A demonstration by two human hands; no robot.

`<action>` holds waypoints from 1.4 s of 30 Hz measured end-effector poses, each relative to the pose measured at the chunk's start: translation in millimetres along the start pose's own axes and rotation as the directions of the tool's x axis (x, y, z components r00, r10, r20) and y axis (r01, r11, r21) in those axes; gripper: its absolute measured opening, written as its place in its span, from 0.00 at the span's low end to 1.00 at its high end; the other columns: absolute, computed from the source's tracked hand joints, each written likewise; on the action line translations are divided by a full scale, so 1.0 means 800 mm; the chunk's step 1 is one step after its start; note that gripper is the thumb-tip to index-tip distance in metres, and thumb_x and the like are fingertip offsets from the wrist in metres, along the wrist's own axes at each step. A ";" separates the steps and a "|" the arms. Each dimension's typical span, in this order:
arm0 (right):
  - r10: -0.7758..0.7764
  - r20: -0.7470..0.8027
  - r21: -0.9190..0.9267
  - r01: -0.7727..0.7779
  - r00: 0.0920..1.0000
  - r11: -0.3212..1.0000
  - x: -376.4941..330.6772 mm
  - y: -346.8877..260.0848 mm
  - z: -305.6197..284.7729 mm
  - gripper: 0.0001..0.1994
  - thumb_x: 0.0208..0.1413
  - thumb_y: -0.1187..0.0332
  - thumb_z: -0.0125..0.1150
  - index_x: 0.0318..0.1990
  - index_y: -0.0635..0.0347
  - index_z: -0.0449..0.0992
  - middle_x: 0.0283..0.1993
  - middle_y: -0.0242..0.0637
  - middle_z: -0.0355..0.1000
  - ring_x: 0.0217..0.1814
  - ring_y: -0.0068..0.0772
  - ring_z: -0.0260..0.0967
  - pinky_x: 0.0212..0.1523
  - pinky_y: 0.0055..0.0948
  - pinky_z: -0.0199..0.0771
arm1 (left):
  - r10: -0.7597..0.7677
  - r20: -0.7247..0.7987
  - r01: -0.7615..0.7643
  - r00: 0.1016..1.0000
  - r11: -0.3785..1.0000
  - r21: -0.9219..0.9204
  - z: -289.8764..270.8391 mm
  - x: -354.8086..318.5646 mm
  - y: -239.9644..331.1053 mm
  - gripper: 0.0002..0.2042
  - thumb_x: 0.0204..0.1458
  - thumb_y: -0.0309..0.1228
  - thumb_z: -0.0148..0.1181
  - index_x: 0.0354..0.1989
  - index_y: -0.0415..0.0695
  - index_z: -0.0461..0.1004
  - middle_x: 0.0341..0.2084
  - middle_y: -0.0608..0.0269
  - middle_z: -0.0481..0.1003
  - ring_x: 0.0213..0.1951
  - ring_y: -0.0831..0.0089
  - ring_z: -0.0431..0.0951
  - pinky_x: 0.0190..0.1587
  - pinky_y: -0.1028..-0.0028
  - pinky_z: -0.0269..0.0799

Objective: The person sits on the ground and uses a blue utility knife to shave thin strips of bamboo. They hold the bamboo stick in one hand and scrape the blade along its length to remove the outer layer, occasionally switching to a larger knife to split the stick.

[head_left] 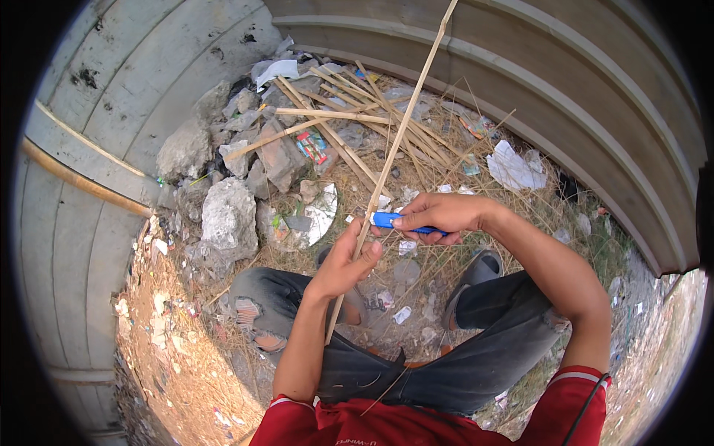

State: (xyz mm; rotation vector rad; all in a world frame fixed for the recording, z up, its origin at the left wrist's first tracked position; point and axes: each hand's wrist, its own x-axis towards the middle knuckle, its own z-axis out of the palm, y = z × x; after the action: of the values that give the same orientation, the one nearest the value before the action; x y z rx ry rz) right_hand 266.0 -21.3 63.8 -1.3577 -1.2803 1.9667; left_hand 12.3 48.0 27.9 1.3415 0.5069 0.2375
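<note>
- Your left hand (346,260) is clamped on a long pale stick (384,171), with the thumb on its right side
- The stick slants across the view, from the upper edge, through your left hand, down to its lower end by your left thigh
- Your right hand (439,215) is closed around a blue knife (384,220), its thumb pressed along the top of the handle
- The knife lies crosswise to the stick, its front end right at the stick just above your left hand; the blade is too small to make out clearly
- Your two hands are close together, out in front of your knees
- Beyond them, a loose heap of pale sticks (338,115) lies on the ground, many crossing one another
- To the left of the heap you have grey rocks (229,219), and a red and green packet (311,147) lies between the rocks and the sticks
- A crumpled white scrap (515,166) lies on dry grass, up and right of your right hand
- You are low to the ground in dark jeans (439,379), torn at the left knee, with your knees spread and dark footwear (483,267) on your feet
- A grey wall (141,82) stands to your left, with a pole (85,182) against it, and a brown ribbed wall (565,89) curves along the upper right
</note>
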 end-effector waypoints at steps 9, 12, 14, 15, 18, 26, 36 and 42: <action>-0.029 -0.254 0.026 0.037 0.967 0.999 0.022 0.015 0.060 0.24 0.69 0.47 0.49 0.31 0.60 0.73 0.17 0.28 0.60 0.13 0.21 0.59 0.11 0.26 0.57 | 0.238 -0.202 -0.092 0.950 0.833 0.546 0.010 0.000 -0.016 0.23 0.67 0.45 0.52 0.56 0.36 0.62 0.20 0.67 0.68 0.19 0.77 0.67 0.23 0.73 0.62; -0.026 -0.283 0.003 0.028 0.959 1.000 0.018 0.010 0.065 0.23 0.69 0.47 0.49 0.35 0.61 0.75 0.18 0.29 0.61 0.13 0.22 0.61 0.12 0.26 0.58 | 0.235 -0.194 -0.068 0.953 0.784 0.617 0.010 -0.005 -0.014 0.24 0.67 0.45 0.52 0.54 0.33 0.62 0.20 0.62 0.70 0.20 0.72 0.69 0.24 0.70 0.65; -0.004 -0.270 -0.034 -0.005 0.963 0.999 0.010 0.004 0.062 0.22 0.70 0.49 0.49 0.37 0.61 0.75 0.18 0.28 0.62 0.13 0.20 0.60 0.12 0.25 0.59 | 0.176 -0.186 -0.019 0.967 0.774 0.633 0.015 -0.010 -0.003 0.23 0.67 0.43 0.52 0.53 0.31 0.63 0.20 0.60 0.70 0.21 0.72 0.70 0.25 0.69 0.65; 0.011 -0.258 -0.056 -0.026 0.966 0.998 0.004 0.000 0.059 0.21 0.71 0.50 0.49 0.38 0.60 0.75 0.18 0.26 0.61 0.13 0.19 0.59 0.13 0.24 0.59 | 0.135 -0.181 0.013 0.974 0.767 0.641 0.019 -0.011 0.004 0.23 0.67 0.42 0.52 0.53 0.31 0.62 0.20 0.60 0.70 0.21 0.72 0.71 0.25 0.69 0.65; 0.100 -0.161 -0.072 -0.113 0.982 0.991 -0.002 -0.001 0.035 0.19 0.70 0.52 0.52 0.41 0.61 0.77 0.20 0.26 0.64 0.13 0.17 0.60 0.14 0.23 0.61 | 0.111 -0.166 0.010 0.980 0.801 0.598 0.022 -0.013 -0.006 0.21 0.66 0.40 0.53 0.54 0.32 0.63 0.20 0.61 0.70 0.20 0.72 0.71 0.25 0.69 0.66; -0.637 -0.232 -0.844 0.173 0.735 0.507 -0.015 0.005 0.030 0.16 0.56 0.61 0.67 0.46 0.63 0.78 0.28 0.43 0.77 0.28 0.43 0.78 0.29 0.39 0.76 | 0.084 -0.315 -0.026 0.945 0.982 0.186 0.004 0.003 -0.023 0.17 0.66 0.46 0.55 0.42 0.42 0.68 0.18 0.71 0.68 0.20 0.83 0.66 0.23 0.76 0.60; -0.723 -0.159 -0.984 -0.171 0.673 0.057 0.001 0.015 0.059 0.15 0.56 0.72 0.55 0.49 0.70 0.73 0.31 0.45 0.78 0.28 0.44 0.80 0.26 0.39 0.80 | 0.022 -0.333 0.033 0.943 0.987 0.158 0.003 0.005 -0.021 0.13 0.68 0.43 0.52 0.43 0.44 0.67 0.16 0.78 0.61 0.16 0.87 0.58 0.19 0.80 0.51; -0.567 -0.225 -0.974 -0.192 0.792 0.119 0.004 0.013 0.067 0.21 0.59 0.70 0.54 0.58 0.72 0.70 0.34 0.46 0.78 0.30 0.45 0.80 0.29 0.42 0.80 | -0.070 -0.329 0.110 0.942 0.988 0.104 -0.003 0.003 -0.022 0.13 0.70 0.43 0.50 0.42 0.44 0.67 0.15 0.79 0.59 0.15 0.88 0.55 0.18 0.80 0.49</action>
State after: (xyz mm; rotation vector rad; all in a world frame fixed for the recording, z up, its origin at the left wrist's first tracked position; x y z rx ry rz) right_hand 218.0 -47.5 58.5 -1.8749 -2.3676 0.0494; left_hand 11.3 47.6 10.0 1.4005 0.8703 0.3596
